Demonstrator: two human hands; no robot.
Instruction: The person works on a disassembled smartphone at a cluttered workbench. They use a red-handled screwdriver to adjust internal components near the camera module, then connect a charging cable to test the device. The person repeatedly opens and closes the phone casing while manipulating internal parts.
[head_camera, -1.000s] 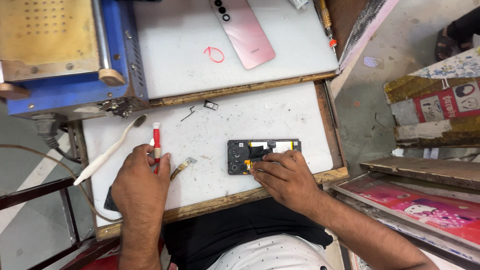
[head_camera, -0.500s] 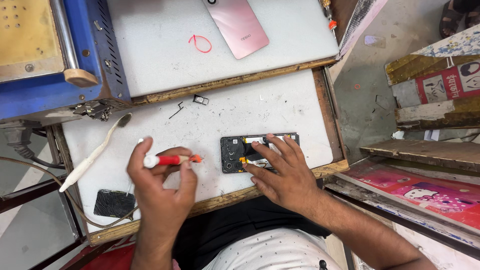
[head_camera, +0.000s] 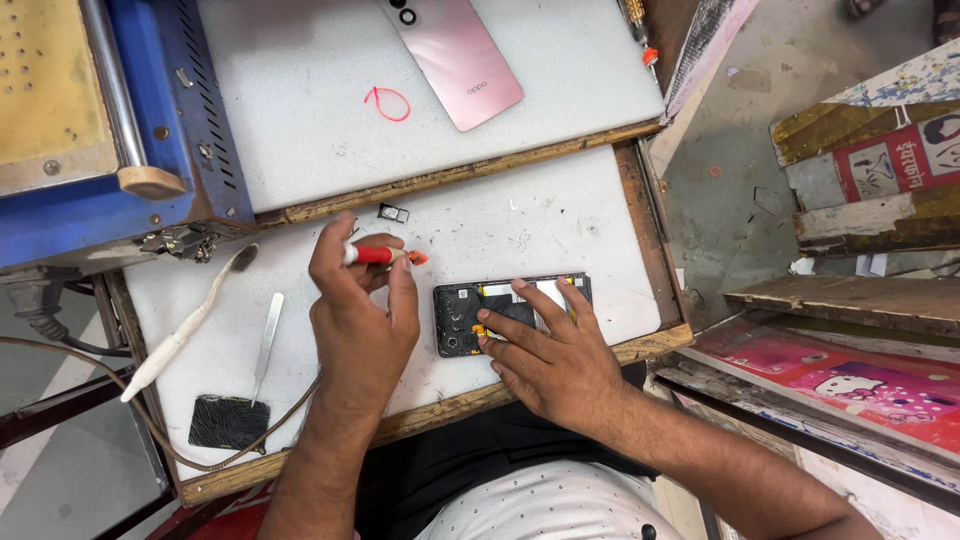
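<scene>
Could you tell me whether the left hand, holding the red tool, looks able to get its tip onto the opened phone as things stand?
Probably yes. The left hand holds the red tool beside the opened phone, with bare worktop between. The right hand covers the phone's lower middle only.

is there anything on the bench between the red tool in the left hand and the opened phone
Nothing visible does. The left hand holds the small red tool with its orange tip pointing toward the opened phone, and only bare white bench top lies between them. The right hand rests on the phone's lower right part, away from that gap.
</scene>
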